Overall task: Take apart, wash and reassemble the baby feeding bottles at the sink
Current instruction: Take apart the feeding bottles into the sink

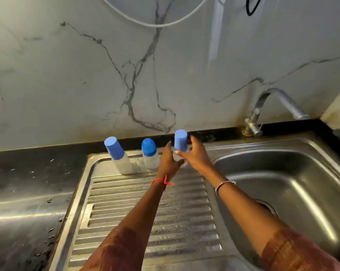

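Note:
Three baby bottles with blue caps stand in a row at the back of the steel drainboard [145,212]. The left bottle [119,156] is tall, the middle bottle [150,154] is shorter with a rounded cap. Both hands are on the right bottle [180,140], which stands upright on the drainboard's back edge. My right hand [196,153] curls round it just below the blue cap. My left hand [168,159] lies against its left side with straight fingers. The bottle's clear lower body is mostly hidden behind the hands.
The sink basin [282,182] with its drain lies to the right. A steel tap [272,106] rises at the back right against the marble wall. A dark wet counter [28,182] lies left of the drainboard. A white cable hangs on the wall above.

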